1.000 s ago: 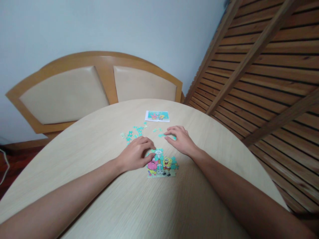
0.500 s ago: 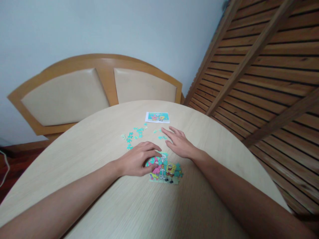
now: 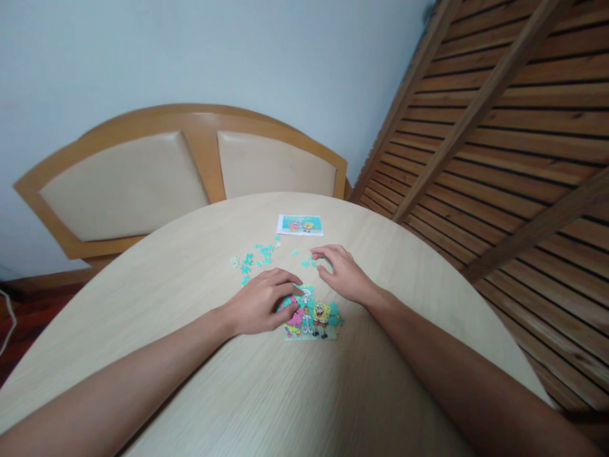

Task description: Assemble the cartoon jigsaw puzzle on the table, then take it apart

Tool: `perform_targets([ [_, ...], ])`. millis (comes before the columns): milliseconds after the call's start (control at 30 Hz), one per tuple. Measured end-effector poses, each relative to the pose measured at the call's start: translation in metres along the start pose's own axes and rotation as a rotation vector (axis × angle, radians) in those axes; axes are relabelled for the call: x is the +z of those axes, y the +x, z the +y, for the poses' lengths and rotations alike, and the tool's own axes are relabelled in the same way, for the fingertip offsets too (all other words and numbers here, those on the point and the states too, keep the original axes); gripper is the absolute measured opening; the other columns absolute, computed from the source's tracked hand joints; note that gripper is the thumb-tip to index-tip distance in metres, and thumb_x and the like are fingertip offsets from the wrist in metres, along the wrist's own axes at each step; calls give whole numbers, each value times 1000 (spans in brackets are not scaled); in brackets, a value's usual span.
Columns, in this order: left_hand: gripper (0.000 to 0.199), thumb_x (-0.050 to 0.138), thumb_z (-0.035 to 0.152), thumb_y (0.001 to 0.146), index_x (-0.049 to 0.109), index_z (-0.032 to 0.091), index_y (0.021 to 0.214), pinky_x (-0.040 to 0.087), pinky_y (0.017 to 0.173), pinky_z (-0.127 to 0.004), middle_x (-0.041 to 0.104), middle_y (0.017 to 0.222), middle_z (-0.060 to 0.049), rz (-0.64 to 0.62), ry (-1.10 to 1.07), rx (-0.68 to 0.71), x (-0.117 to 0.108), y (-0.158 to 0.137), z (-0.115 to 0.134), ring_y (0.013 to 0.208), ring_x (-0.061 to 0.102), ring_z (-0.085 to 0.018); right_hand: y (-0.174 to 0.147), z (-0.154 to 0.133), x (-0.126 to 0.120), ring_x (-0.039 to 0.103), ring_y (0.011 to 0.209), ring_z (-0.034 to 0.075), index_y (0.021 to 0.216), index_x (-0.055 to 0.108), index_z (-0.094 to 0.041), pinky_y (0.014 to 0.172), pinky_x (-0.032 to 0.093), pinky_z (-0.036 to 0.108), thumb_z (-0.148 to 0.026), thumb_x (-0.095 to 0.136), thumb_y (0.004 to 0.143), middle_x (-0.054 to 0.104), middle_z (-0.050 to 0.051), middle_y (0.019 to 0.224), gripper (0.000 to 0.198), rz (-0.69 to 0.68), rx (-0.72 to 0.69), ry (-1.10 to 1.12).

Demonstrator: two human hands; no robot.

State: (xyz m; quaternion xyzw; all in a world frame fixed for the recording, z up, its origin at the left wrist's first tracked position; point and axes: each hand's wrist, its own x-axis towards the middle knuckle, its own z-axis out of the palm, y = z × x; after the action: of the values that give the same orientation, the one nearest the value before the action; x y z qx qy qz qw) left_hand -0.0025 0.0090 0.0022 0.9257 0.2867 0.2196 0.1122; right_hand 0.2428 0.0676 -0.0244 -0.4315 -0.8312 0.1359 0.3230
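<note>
A partly joined jigsaw puzzle [image 3: 321, 313] with cartoon figures lies flat on the table. My left hand [image 3: 266, 298] rests over its left side, fingers apart and bent, the tips touching the puzzle and covering part of the pink figure. Beyond it, my right hand [image 3: 340, 270] hovers or rests by a few loose turquoise puzzle pieces [image 3: 305, 263]. Its fingers are bent, with a gap between thumb and forefinger. The fingertips reach a piece at the edge of that group; a firm hold is not visible.
More loose puzzle pieces [image 3: 266, 251] are scattered to the left, beyond my left hand. A picture card [image 3: 299, 225] showing the same figures lies farther back on the round wooden table [image 3: 228, 393]. Behind stands a padded bench [image 3: 213, 152]; a slatted wooden panel [image 3: 499, 139] rises on the right.
The joined puzzle has shifted slightly left and away from me under my left hand. My right fingers have curled down toward the loose pieces, some of which have moved a little.
</note>
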Motion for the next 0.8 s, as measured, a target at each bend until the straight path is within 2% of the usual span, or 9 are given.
perform_targets([
  [200,23,54,23,93,64,20,113,51,96,-45,68,112,-10,58,7,-80,4,-1,-3,107,62,-25,0,2,-1,56,120,24,125,61,-22,105,41,46,-8,53,84,70,6,117,44,27,0,20],
  [467,23,54,24,93,65,20,112,51,95,-45,68,112,-10,65,3,-70,4,-1,-4,107,62,-25,0,1,0,60,116,24,121,64,-23,103,43,46,-18,62,88,73,5,111,34,19,0,19],
  [667,34,59,32,93,65,25,126,48,101,-46,64,127,-9,-18,26,-4,0,-2,-3,117,59,-27,0,-2,-1,62,111,23,113,68,-23,99,47,41,-17,65,85,73,5,109,29,30,-44,54],
  [800,29,58,31,94,68,25,120,48,101,-47,64,127,-9,-15,41,-25,0,-2,-2,116,59,-27,0,-3,-2,62,108,23,114,68,-22,99,48,41,-10,61,80,74,5,107,37,19,-52,71],
])
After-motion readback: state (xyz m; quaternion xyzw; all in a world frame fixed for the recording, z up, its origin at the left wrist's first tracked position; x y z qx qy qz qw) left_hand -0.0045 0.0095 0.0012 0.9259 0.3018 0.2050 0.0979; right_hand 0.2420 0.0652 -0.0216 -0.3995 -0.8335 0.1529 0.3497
